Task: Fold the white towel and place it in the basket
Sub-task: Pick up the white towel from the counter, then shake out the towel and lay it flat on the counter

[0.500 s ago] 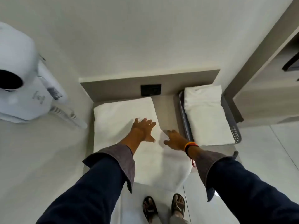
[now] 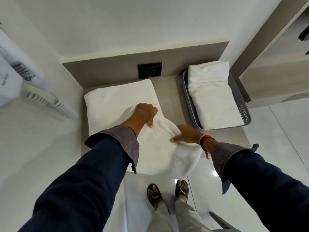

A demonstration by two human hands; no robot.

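A white towel (image 2: 115, 101) lies spread on a beige counter (image 2: 168, 97), its near end hanging over the front edge. My left hand (image 2: 145, 113) is closed on a bunch of the towel near its middle right. My right hand (image 2: 187, 133) grips the towel's right edge, thumb pointing left. To the right stands a grey perforated basket (image 2: 242, 113) with a folded white towel (image 2: 214, 96) inside it.
A white wall-mounted hair dryer (image 2: 25, 84) with a coiled cord sticks out at the left. A black socket plate (image 2: 149, 69) sits on the counter's back panel. A wooden cabinet (image 2: 274, 67) stands at the right. My sandalled feet (image 2: 167, 195) are on the glossy floor below.
Both hands went from lying flat on the towel to gripping it. The cloth is bunched up between them, and the view has shifted closer.
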